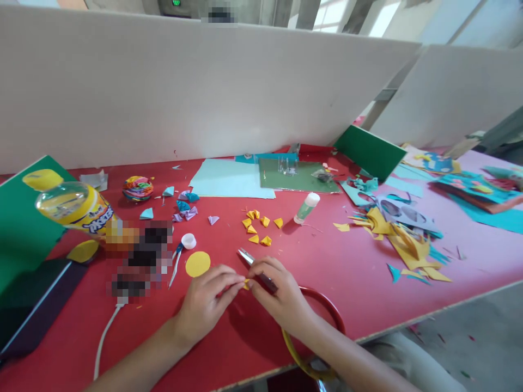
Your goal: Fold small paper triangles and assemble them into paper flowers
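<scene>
Both left hand (204,299) and right hand (285,296) pinched together on one yellow piece (247,284), low over the red table (379,305). Apparently mid-fold. Nearby, flat: yellow disc (198,264). Farther out, apparently already folded: several yellow triangles (266,241). No telling how many to go.

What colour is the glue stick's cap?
The cap is white; it shows best in the head view.

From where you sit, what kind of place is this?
Probably a craft room: there's a glue stick, colored paper and yellow scraps on a red table.
</scene>
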Action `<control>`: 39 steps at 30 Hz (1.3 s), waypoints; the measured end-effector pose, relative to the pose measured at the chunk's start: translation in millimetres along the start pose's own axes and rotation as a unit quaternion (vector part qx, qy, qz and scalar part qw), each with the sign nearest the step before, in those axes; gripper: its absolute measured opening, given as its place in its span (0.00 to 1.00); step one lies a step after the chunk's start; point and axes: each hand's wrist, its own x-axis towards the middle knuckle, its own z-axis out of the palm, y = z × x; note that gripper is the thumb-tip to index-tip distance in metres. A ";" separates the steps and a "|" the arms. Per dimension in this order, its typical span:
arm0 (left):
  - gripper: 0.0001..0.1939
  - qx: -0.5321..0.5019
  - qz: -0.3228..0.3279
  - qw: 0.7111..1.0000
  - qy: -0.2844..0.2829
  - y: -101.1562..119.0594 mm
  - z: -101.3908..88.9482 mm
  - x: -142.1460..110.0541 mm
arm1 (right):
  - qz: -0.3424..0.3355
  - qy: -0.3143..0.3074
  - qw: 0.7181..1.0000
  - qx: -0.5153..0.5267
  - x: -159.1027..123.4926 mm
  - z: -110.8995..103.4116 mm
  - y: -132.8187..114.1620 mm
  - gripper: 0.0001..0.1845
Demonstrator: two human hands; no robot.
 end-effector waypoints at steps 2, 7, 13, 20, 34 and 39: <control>0.06 0.002 0.000 1.000 -0.006 0.1 0.4 -0.6 | 0.001 0.012 1.000 0.004 0.8 -0.5 1.0 0.05; 0.06 0.024 -0.003 0.999 -0.035 -1.9 3.0 0.5 | -0.103 -0.009 0.986 -0.132 3.1 -8.1 7.4 0.05; 0.08 0.052 0.024 0.997 -0.052 -4.2 4.4 0.9 | -0.140 -0.020 0.973 -0.184 1.6 -10.9 9.8 0.05; 0.09 0.043 0.023 0.998 -0.032 -0.3 2.0 -1.1 | -0.133 0.010 0.977 -0.166 -2.1 -6.7 8.7 0.03; 0.09 -0.020 0.014 0.999 -0.035 0.1 3.6 1.1 | -0.201 0.009 0.957 -0.210 -3.8 -8.8 12.8 0.04; 0.08 -0.028 0.007 0.999 -0.031 -0.3 4.5 -0.1 | -0.204 0.008 0.958 -0.204 -4.5 -7.5 14.2 0.04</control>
